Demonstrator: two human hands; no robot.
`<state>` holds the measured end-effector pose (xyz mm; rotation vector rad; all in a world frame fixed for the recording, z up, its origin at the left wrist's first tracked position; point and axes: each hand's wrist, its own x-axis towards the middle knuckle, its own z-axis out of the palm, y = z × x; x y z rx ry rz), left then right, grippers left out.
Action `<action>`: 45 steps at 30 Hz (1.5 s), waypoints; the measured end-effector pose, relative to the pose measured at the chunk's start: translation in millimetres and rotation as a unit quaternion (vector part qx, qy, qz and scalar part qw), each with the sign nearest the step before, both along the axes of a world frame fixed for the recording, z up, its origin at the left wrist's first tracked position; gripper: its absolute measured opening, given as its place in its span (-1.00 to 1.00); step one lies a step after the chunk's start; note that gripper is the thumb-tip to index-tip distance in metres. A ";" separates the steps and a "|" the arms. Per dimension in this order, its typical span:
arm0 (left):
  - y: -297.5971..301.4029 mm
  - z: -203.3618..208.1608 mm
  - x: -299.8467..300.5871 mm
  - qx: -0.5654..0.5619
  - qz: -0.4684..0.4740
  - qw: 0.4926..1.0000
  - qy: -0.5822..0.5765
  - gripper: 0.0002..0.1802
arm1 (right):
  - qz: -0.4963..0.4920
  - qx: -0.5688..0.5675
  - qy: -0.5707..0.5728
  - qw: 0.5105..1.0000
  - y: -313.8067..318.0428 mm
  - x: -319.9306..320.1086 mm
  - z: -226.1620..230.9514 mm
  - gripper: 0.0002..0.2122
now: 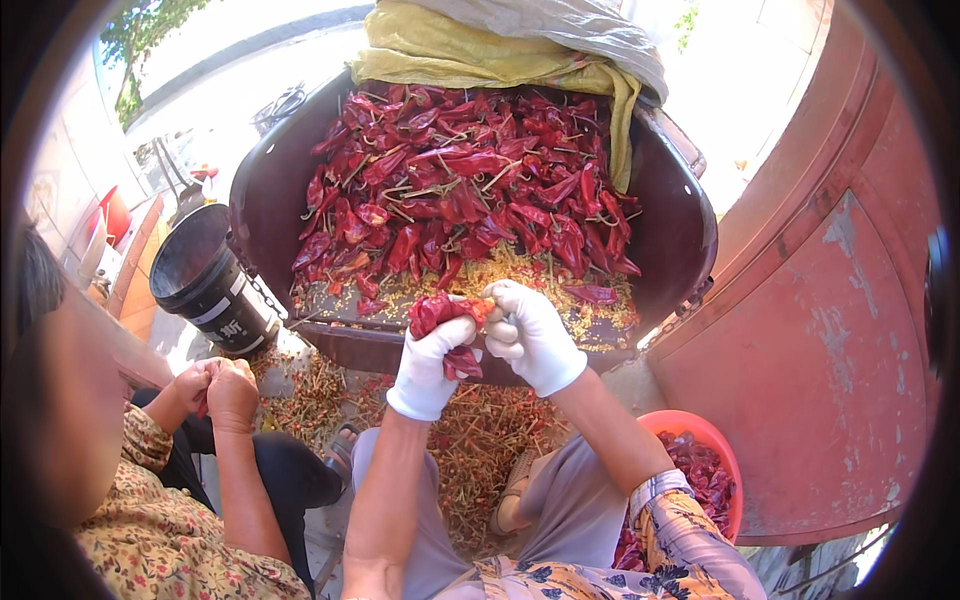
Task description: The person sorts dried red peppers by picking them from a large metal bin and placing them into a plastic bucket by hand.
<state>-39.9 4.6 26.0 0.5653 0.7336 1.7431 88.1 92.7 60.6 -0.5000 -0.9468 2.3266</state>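
My left hand (430, 365), in a white glove, is closed round dried red chili peppers (432, 312). One shows above the thumb and another pokes out below the fingers. My right hand (532, 335), gloved too, has its fingertips pinched at the orange, torn end (476, 308) of the upper pepper. Both hands are held together over the near edge of a dark metal cart bed (675, 195). A big heap of dried red chilies (450, 180) with stems fills the bed. Loose yellow seeds (500, 268) lie along its near side.
A person's hands (222, 390) work close together at my left. A black bucket (205, 280) stands beside the cart. By my right leg is a red-orange basin (725, 450) of chilies. Stems (490, 440) litter the ground, and a red metal panel (800, 370) rises at right.
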 end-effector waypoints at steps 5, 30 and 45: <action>-0.4 12.4 7.7 0.033 0.013 0.999 0.003 -0.80 | 0.085 -0.104 0.088 0.987 -0.5 7.2 0.5 -0.92; 18.4 -9.2 3.0 -0.033 0.145 0.986 -0.074 -0.86 | -0.339 0.684 -0.257 0.592 102.4 -73.7 2.8 -0.76; 30.0 -15.1 17.3 -0.046 0.153 0.987 0.009 -0.80 | -0.128 0.314 -0.292 0.894 93.3 10.4 -6.3 -0.77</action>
